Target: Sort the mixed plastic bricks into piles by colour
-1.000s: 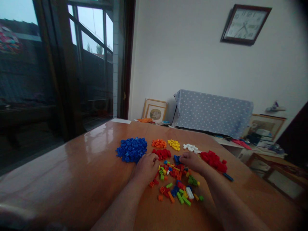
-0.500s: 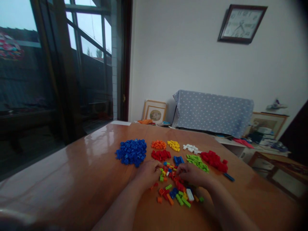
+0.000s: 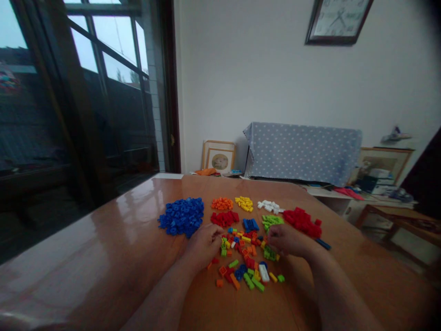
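Observation:
Mixed toy bricks [image 3: 245,250] in several colours lie scattered between my two hands. My left hand [image 3: 204,246] rests at the left edge of this scatter, fingers curled in and the tips close together; anything between them is too small to make out. At the right side, my right hand [image 3: 289,240] is closed in front of the pile of light green bricks [image 3: 272,222], covering its near right part. What its fingers hold is hidden. A white brick [image 3: 263,273] and several green bricks [image 3: 253,280] lie nearer to me.
Sorted piles stand behind the scatter: blue bricks [image 3: 182,216], orange bricks [image 3: 222,203], yellow bricks [image 3: 244,203], white bricks [image 3: 270,206], red bricks [image 3: 224,218], longer blue bricks [image 3: 250,225] and larger red bricks [image 3: 302,222]. A dark blue strip [image 3: 323,244] lies at the right on the brown table [image 3: 138,257].
My right hand has moved right, from over the mixed bricks to in front of the light green pile, uncovering bricks in the middle. My left hand stays by the scatter. The view has shifted slightly.

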`<state>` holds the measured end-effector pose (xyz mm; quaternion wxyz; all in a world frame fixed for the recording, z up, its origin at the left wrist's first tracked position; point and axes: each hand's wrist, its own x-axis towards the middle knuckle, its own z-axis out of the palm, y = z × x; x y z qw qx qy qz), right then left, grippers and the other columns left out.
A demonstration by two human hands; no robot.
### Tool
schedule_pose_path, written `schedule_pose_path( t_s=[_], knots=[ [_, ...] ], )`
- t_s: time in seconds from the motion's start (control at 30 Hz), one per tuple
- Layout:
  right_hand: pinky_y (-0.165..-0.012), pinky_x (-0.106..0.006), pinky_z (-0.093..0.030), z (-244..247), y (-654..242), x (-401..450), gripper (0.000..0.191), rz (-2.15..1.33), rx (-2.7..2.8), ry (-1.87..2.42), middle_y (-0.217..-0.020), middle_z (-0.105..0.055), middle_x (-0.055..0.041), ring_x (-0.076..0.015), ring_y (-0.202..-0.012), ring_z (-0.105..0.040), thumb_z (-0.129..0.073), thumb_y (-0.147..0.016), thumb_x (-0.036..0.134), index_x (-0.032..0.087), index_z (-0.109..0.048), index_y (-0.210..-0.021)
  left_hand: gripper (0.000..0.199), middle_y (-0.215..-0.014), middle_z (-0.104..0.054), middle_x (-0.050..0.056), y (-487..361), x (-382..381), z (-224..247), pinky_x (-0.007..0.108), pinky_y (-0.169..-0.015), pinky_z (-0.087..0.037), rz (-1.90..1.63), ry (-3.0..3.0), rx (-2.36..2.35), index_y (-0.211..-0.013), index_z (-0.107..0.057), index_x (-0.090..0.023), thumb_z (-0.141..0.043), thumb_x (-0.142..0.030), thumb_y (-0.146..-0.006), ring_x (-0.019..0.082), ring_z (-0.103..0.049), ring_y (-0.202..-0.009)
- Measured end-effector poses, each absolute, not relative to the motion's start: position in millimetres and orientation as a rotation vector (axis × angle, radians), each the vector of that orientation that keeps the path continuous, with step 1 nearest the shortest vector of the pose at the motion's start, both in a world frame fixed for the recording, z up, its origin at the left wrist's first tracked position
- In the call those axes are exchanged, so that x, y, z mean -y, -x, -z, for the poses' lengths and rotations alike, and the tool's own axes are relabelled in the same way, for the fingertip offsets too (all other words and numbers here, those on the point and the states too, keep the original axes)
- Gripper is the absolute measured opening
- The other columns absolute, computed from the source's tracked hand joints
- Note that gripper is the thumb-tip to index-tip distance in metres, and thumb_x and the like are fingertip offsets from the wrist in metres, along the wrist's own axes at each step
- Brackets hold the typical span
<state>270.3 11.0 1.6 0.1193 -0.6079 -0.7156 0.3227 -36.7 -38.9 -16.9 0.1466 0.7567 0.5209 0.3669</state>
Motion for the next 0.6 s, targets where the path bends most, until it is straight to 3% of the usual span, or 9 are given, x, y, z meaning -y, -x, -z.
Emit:
schedule_pose_path(
  t_s=[0.13,0.33,0.5,0.6],
  knots=[
    [-0.044,-0.018,-0.037,-2,-275,-9,0.012,-1.087,2.130,1.799,-0.049,-0.057,0.0019,-0.0114,-0.044,-0.056,-0.061,-0.075,0.024,0.017,-0.059,-0.066,0.021,-0.097,-0.068,0.004,32,45,10,0.027,-0.080,-0.046,-1.030,-2.229,-1.510,-0.097,-0.069,-0.023,-0.049,-0.021,-0.087,0.018,-0.061,-0.095],
    [-0.050,-0.019,-0.046,-7,-267,-4,0.008,-1.185,2.196,1.697,-0.058,-0.063,0.0019,-0.0123,-0.052,-0.062,-0.055,-0.078,0.025,0.019,-0.058,-0.073,0.022,-0.099,-0.069,0.005,26,53,-2,0.029,-0.084,-0.046,-1.021,-2.283,-1.531,-0.097,-0.070,-0.024,-0.049,-0.023,-0.090,0.020,-0.062,-0.098],
    [-0.046,-0.019,-0.035,-15,-270,-1,0.017,-1.019,2.278,1.747,-0.052,-0.054,0.0032,-0.0112,-0.051,-0.054,-0.065,-0.072,0.030,0.018,-0.058,-0.062,0.022,-0.098,-0.069,0.005,23,49,-6,0.032,-0.089,-0.046,-1.154,-2.272,-1.555,-0.098,-0.069,-0.022,-0.048,-0.025,-0.091,0.020,-0.062,-0.100],
    [-0.048,-0.021,-0.031,-17,-271,1,0.023,-0.915,2.339,1.763,-0.058,-0.057,0.0024,-0.0126,-0.057,-0.052,-0.077,-0.062,0.037,0.019,-0.063,-0.064,0.023,-0.100,-0.069,0.006,23,45,-12,0.032,-0.089,-0.046,-1.254,-2.240,-1.561,-0.099,-0.068,-0.022,-0.047,-0.027,-0.092,0.020,-0.062,-0.100]
  ],
)
